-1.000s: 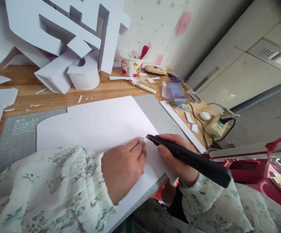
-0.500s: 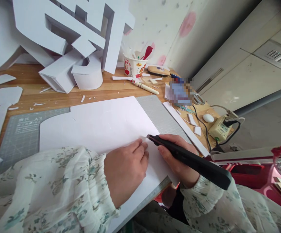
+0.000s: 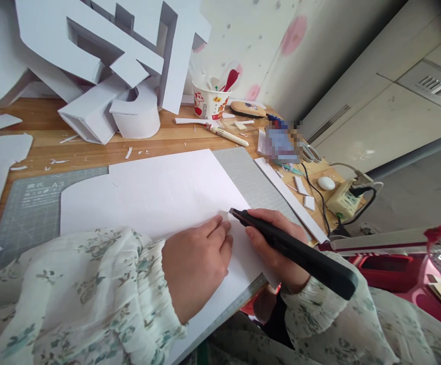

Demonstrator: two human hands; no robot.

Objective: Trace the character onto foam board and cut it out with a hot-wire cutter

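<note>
A large white sheet of board [image 3: 159,192] lies on a grey cutting mat [image 3: 30,203]. My left hand [image 3: 199,263] rests flat on the sheet, fingers stretched out and pressing it. In my right hand [image 3: 279,253] is a black utility knife [image 3: 294,253], its handle running back over the hand. The knife's tip meets the sheet just beyond my left fingertips. Faint curved lines show on the sheet above the tip. Part of the sheet is hidden under my left hand and sleeve.
White hollow block shapes [image 3: 134,114] stand at the back left. Behind the mat are a paper cup [image 3: 209,101] with spoons and a cream-handled craft knife [image 3: 228,136]. A white strip [image 3: 292,200] lies along the right, near a power socket [image 3: 345,200] with cables. White scraps litter the wood.
The knife and my right hand have shifted very slightly, along with a small drift of the whole view. My left hand stays pressed on the sheet.
</note>
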